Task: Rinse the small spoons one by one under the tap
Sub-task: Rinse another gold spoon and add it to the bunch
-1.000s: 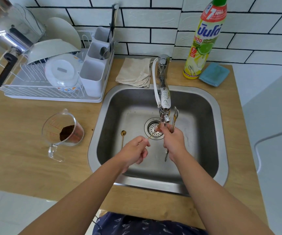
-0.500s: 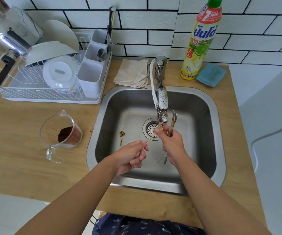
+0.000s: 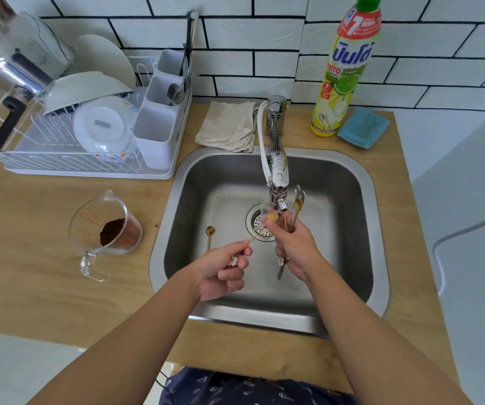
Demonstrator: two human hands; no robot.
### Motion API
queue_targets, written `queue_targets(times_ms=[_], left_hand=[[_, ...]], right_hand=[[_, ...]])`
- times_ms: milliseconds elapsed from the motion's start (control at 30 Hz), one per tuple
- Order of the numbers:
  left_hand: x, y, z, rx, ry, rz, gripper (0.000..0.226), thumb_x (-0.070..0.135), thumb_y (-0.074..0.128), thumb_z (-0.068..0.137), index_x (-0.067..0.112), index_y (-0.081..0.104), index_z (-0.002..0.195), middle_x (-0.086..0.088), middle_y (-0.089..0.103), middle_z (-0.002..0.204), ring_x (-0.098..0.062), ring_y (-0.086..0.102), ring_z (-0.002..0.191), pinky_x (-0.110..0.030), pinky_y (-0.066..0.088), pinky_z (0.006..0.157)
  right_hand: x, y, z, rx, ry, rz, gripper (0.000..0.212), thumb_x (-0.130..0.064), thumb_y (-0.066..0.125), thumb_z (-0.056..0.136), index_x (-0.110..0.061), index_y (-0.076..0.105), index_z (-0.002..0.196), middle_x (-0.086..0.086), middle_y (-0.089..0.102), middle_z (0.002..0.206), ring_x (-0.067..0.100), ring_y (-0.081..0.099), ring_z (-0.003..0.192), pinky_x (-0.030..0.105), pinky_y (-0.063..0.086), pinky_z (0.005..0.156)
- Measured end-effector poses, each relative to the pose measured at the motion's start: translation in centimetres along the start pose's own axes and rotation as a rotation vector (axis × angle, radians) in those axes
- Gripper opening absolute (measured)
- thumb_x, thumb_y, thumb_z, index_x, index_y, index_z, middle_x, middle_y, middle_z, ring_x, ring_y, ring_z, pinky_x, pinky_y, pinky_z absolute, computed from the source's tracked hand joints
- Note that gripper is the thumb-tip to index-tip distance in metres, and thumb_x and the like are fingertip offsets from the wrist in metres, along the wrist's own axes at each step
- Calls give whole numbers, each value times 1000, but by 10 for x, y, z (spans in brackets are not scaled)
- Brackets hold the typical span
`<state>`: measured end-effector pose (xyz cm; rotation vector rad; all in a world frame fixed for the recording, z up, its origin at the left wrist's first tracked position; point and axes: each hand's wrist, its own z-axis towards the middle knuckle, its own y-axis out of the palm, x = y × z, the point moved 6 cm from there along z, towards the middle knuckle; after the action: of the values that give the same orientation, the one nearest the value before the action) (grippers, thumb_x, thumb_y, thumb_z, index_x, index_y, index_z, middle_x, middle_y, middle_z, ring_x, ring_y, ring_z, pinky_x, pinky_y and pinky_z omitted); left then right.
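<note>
Under the tap (image 3: 277, 182), left hand (image 3: 220, 268) pinches a gold spoon (image 3: 257, 233), bowl seemingly up-right; right hand (image 3: 296, 245) grips upright spoons (image 3: 297, 204).

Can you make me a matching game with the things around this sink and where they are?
Things:
1. gold spoon
2. blue sponge
3. measuring cup
4. beige cloth

Places:
A. on the counter left of the sink
B. beside the soap bottle
C. lying on the sink floor
D. behind the sink, left of the tap

Pairs: 1-C, 2-B, 3-A, 4-D
</note>
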<state>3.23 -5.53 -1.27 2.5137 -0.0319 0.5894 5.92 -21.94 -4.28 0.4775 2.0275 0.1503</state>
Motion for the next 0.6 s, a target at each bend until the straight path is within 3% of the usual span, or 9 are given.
queue_targets(times_ms=[100, 233, 333, 467, 533, 600], left_hand=[[-2, -8, 0, 44, 1, 82, 24, 40, 67, 91, 16, 69, 85, 2, 62, 65, -7, 35, 37, -21, 32, 45], [8, -18, 4, 198, 179, 480, 27, 37, 53, 103, 16, 70, 104, 4, 56, 69, -10, 40, 49, -21, 35, 50], [13, -14, 5, 255, 275, 649, 28, 33, 45, 106, 17, 67, 97, 3, 54, 64, -10, 39, 46, -21, 35, 46], [11, -6, 7, 225, 245, 633, 29, 35, 41, 105, 16, 61, 95, 5, 50, 59, -10, 35, 44, -20, 32, 43], [10, -4, 7, 179, 216, 572, 29, 35, 41, 106, 16, 59, 95, 4, 47, 58, -11, 31, 43, -21, 31, 43], [9, -4, 5, 142, 186, 519, 26, 33, 42, 105, 16, 57, 92, 3, 42, 57, -12, 27, 42, -22, 29, 43]], right_hand=[[-4, -2, 1, 14, -3, -20, 30, -23, 84, 86, -17, 70, 112, -13, 55, 61, 7, 29, 44, 21, 28, 40], [-12, -9, 4, 112, -22, -132, 23, -28, 84, 86, -17, 66, 95, -13, 62, 65, -1, 44, 41, 18, 34, 41], [-15, -7, 3, 119, -33, -182, 14, -30, 75, 95, -17, 72, 92, -8, 77, 78, -1, 46, 41, 16, 33, 43], [-9, -2, 2, 108, 25, 7, 16, -27, 61, 105, -16, 73, 103, 5, 81, 100, 5, 25, 39, 19, 26, 39], [-7, -1, 2, 60, 22, 64, 12, -23, 63, 103, -17, 74, 105, 6, 80, 103, 5, 25, 40, 19, 26, 39], [-6, 0, 0, 38, 1, 24, 9, -21, 71, 97, -23, 80, 94, 4, 79, 97, 6, 25, 44, 20, 25, 40]])
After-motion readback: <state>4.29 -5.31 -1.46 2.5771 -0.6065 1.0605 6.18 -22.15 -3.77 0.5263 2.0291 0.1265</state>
